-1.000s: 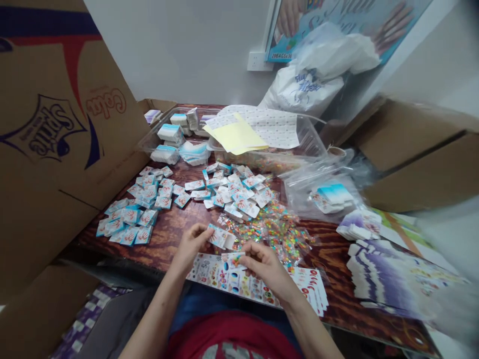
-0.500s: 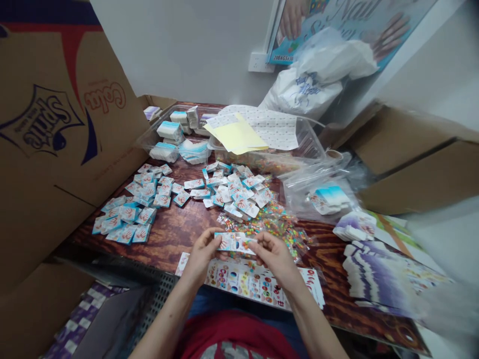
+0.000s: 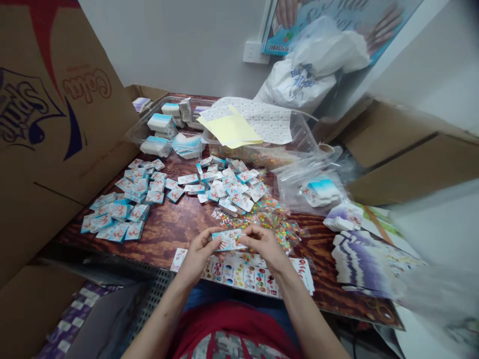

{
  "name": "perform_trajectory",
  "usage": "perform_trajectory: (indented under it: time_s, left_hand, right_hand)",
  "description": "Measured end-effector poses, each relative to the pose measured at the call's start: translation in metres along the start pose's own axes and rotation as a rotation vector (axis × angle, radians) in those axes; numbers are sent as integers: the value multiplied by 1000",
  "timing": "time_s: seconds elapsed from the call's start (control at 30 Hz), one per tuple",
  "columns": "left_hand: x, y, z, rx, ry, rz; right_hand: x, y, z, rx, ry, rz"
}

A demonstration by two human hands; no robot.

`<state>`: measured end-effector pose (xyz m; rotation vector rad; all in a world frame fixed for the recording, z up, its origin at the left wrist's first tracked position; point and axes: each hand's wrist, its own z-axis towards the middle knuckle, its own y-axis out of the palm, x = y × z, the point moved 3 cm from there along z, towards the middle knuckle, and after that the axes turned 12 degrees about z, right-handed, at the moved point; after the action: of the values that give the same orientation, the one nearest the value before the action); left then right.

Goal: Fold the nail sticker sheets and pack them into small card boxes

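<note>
My left hand (image 3: 198, 253) and my right hand (image 3: 264, 244) both pinch one small blue-and-white card packet (image 3: 227, 240) with a red hand print, held just above the wooden table (image 3: 175, 227). Under my hands lies a stack of colourful sticker sheets (image 3: 247, 271) at the table's near edge. Just beyond the packet is a heap of small clear bags with coloured bits (image 3: 269, 217). Behind them lies a loose pile of the same blue packets (image 3: 224, 184), and a laid-out group of blue packets (image 3: 119, 219) sits to the left.
A large Sprite cardboard box (image 3: 45, 129) stands on the left. Clear trays (image 3: 168, 134) with stacked packets and yellow and white sheets (image 3: 239, 124) sit at the back. To the right are a plastic bag of packets (image 3: 318, 192), purple card stacks (image 3: 359, 259) and brown boxes (image 3: 407, 154).
My hands came together: the blue packet from my left hand and the small item from my right are now held as one piece between both hands. The view shifted slightly.
</note>
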<state>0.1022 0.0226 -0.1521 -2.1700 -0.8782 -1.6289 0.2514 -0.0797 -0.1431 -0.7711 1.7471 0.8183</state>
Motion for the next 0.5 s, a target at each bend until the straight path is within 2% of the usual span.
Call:
perform_trajectory:
  time_s: [0.17, 0.23, 0.4, 0.5]
  left_hand:
    - [-5, 10, 5, -40, -32, -25]
    - [-8, 12, 8, -18, -42, -56]
    - [-13, 11, 7, 8, -61, -134]
    - [-13, 15, 4, 8, -69, -145]
  right_hand:
    - [-5, -5, 1, 53, -201, -158]
    - [-6, -5, 0, 27, -180, -132]
    - [-2, -6, -6, -97, 4, 76]
    - [-4, -4, -9, -92, -42, 91]
